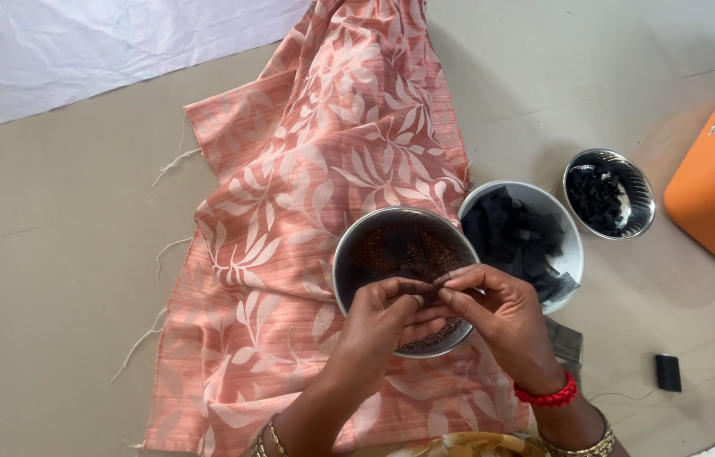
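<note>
Floor [53, 254]: a plain beige surface is seen under everything, viewed from above.
Peach cloth [324, 169]: a long leaf-patterned fabric is spread down the middle of the floor, with loose threads trailing from its left edge.
White sheet [95, 42]: a pale sheet is laid flat at the top left, apart from the peach cloth.
Orange box [704, 195]: an orange container is cut off by the right edge of the view.
Steel bowl [357, 245]: a round metal bowl filled with fine dark brown grains is set on the peach cloth, directly under the hands.
White bowl [573, 245]: it is placed just right of the steel bowl, touching it, and is filled with black pieces.
Small steel bowl [641, 190]: it is stood near the white bowl, further right, with black bits inside.
Left hand [379, 326]: it is held over the steel bowl, its fingers [400, 292] curled closed and pinched on a small dark piece.
Right hand [506, 317]: its fingers [463, 279] are pinched closed against the same dark piece, touching the left fingertips; a red bangle is worn at the wrist.
Dark piece [434, 290]: it is gripped between both hands above the steel bowl; its kind cannot be told.
Black object [668, 372]: a small block is left on the floor at the lower right.
</note>
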